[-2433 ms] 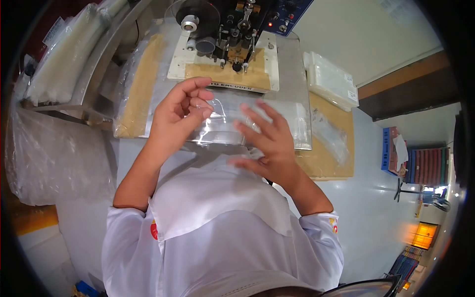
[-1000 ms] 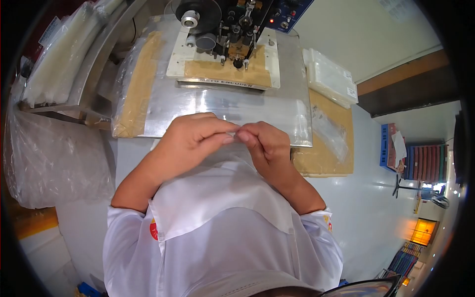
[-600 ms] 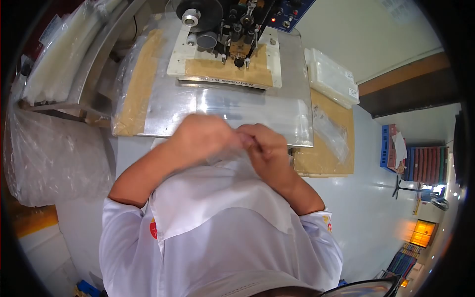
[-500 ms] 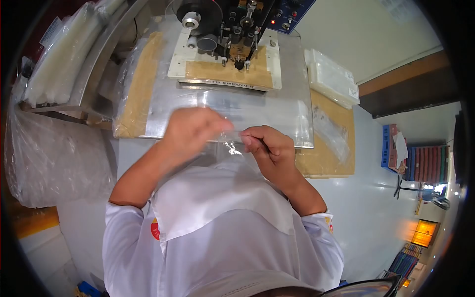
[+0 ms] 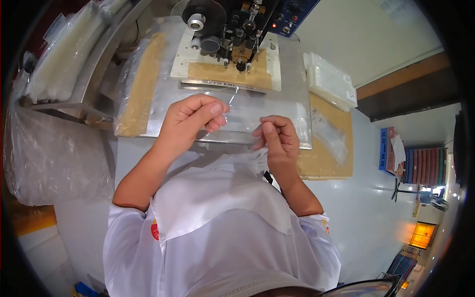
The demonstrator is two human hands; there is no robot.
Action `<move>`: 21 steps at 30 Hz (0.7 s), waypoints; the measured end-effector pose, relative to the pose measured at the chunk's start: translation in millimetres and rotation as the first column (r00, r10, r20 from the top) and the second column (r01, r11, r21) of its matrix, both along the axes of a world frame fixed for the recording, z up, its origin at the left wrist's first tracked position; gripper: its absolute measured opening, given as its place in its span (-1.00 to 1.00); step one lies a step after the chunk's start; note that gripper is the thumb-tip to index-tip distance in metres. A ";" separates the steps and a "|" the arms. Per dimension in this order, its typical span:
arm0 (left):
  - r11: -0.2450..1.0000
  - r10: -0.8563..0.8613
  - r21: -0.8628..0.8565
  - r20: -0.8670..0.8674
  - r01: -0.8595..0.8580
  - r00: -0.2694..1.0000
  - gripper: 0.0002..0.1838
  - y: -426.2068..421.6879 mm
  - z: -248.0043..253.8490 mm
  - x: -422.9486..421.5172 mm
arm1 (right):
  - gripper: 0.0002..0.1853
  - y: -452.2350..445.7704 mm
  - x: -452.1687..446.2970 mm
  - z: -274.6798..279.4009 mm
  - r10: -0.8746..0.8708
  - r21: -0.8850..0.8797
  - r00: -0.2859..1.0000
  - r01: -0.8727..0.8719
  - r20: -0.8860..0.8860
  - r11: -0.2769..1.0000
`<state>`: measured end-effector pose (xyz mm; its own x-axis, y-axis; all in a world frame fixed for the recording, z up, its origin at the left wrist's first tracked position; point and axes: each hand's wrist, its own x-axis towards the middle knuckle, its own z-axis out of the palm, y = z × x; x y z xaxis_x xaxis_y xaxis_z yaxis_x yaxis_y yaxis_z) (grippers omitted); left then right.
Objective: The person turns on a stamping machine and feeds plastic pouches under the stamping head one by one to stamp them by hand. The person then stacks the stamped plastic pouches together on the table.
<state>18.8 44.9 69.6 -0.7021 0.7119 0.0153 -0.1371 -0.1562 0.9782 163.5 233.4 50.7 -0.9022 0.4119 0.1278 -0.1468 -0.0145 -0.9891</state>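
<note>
My left hand (image 5: 193, 119) is raised over the front of the metal table, thumb and fingers pinched on a thin clear plastic film (image 5: 233, 100). Glints mark the film beside the fingertips, but its outline is hard to see. To the right, my right hand (image 5: 278, 136) also has thumb and fingers closed, apparently on the same film, which shows faintly below this hand. A gap separates the two hands. Behind them stands a coding machine (image 5: 227, 74) with "ENCODER" partly readable on its front edge, a dark reel and a blue control box (image 5: 292, 17) with a red light.
The machine rests on a metal tabletop (image 5: 292, 114). Brown tape (image 5: 143, 89) runs along its left side. At right, packs of clear plastic bags (image 5: 329, 81) lie beside a brown board (image 5: 321, 166). A metal rack (image 5: 94, 84) with plastic-wrapped bundles (image 5: 67, 64) stands at left.
My hands have moved apart from near contact. The left has risen slightly and is no longer blurred; the right has shifted a little to the right. The view has shifted slightly.
</note>
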 end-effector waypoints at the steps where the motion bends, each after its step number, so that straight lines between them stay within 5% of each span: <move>1: 1.000 0.012 -0.005 -0.032 -0.012 0.999 -0.80 -0.2 -2.0 -3.4 | -0.75 -0.1 -0.9 -2.0 0.041 0.034 0.999 -0.041 0.001 0.999; 3: 0.998 0.026 -0.048 -0.239 -0.039 0.971 -0.84 0.0 -0.7 -4.3 | -0.72 -4.1 -5.4 12.5 0.037 0.014 0.999 -0.037 -0.007 0.999; 6: 0.987 0.048 -0.081 -0.674 -0.138 0.737 -0.89 4.2 3.4 -0.8 | -0.78 5.7 -9.8 22.9 0.073 -0.109 0.997 -0.070 0.024 0.992; 8: 0.968 0.132 0.002 -0.855 -0.251 0.501 -0.91 11.8 4.4 3.5 | -0.83 -0.6 -9.7 16.9 0.016 0.153 1.000 -0.019 0.022 0.988; 11: 0.997 -0.073 -0.075 -0.941 0.007 0.329 -0.92 20.2 19.2 38.5 | -0.84 -9.3 -13.9 9.2 0.025 0.405 0.999 -0.031 0.020 0.914; 12: 0.997 -0.028 -0.055 -0.889 -0.045 0.456 -0.93 19.4 13.2 30.5 | -0.83 -9.6 -14.3 8.5 0.036 0.466 0.999 -0.042 0.021 0.884; 14: 0.989 0.060 -0.046 -0.737 -0.139 0.673 -0.93 12.6 -4.3 2.4 | -0.81 -5.4 -12.2 15.1 0.068 0.239 0.994 -0.088 0.091 0.967; 15: 0.958 0.092 -0.127 -0.708 -0.255 0.700 -0.92 5.8 3.2 -5.4 | -0.80 -2.0 -12.5 17.4 0.089 0.067 0.994 -0.094 0.067 0.993; 17: 0.972 0.031 -0.161 -0.632 -0.171 0.775 -0.92 -2.4 3.7 -2.7 | -0.78 0.8 -11.4 24.2 0.128 -0.189 0.990 -0.114 0.062 0.975; 21: 0.986 -0.020 -0.151 -0.527 -0.070 0.850 -0.90 -10.1 2.4 -6.2 | -0.76 5.6 -17.4 26.3 0.145 -0.348 0.986 -0.109 0.079 0.931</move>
<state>12.6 34.8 71.9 -0.6386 0.7188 0.2748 0.4054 0.0106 0.9141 146.1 239.0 77.0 -0.9505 0.2957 -0.0952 -0.0206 -0.3657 -0.9305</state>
